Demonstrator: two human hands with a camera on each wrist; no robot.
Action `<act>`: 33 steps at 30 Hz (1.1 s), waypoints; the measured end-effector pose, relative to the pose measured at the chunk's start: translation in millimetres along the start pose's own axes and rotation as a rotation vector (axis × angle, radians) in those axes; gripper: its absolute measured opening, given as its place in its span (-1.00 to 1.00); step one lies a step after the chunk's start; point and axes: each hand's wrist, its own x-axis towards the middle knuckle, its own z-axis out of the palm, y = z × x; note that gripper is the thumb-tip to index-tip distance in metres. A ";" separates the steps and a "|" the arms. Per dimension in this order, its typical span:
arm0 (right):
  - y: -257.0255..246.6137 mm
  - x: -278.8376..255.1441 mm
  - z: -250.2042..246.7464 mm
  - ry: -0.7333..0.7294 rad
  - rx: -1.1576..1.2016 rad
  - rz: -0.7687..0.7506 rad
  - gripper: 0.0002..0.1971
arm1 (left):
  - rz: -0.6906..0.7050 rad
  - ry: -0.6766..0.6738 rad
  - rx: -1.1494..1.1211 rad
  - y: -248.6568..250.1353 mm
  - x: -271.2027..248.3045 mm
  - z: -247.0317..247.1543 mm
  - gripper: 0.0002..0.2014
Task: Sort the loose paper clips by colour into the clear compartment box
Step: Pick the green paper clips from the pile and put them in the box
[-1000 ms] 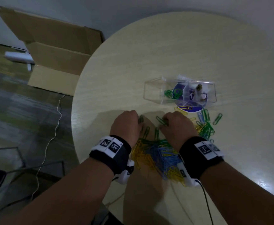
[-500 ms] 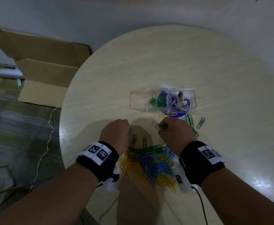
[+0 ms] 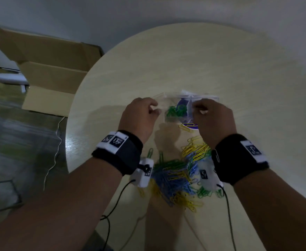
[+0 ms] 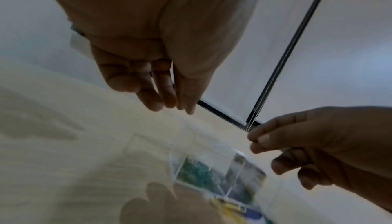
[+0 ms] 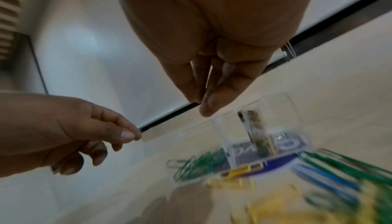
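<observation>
Since the earlier frames both hands have been lifted from the pile and carried up the frame to the box. The left hand (image 3: 139,116) is held at the box's left end with thumb and fingertips drawn together; whether a clip is pinched there cannot be told. The right hand (image 3: 212,118) is held over the box's right half, thumb and forefinger likewise pressed together, with nothing plainly seen between them. The hands are kept apart, with the green-filled compartment between them. The clear compartment box (image 3: 208,97) is set at the centre of the head view, directly beneath and just beyond the fingertips, its long axis laid left to right across the frame and its open top turned upward; green clips (image 3: 175,111) are seen in its left-of-centre compartment. Neither hand is judged clearly nearer to that compartment. The pile of loose paper clips (image 3: 175,176) is left lower in the frame, between the wrists, on the round table (image 3: 203,60). A cardboard carton (image 3: 45,69) is seen at upper left.
</observation>
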 end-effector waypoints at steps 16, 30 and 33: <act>54.9 -200.6 24.1 -0.593 -0.430 -0.407 -0.36 | 0.276 -0.342 0.362 -93.5 -161.7 19.1 -0.49; 23.0 -123.3 58.7 -0.507 -0.535 -0.363 -0.28 | 0.443 -0.393 0.396 -76.1 -180.7 32.1 -0.59; 24.1 -105.5 62.0 -0.408 -0.424 -0.342 -0.35 | 0.481 -0.350 0.330 -83.2 -182.1 26.3 -0.65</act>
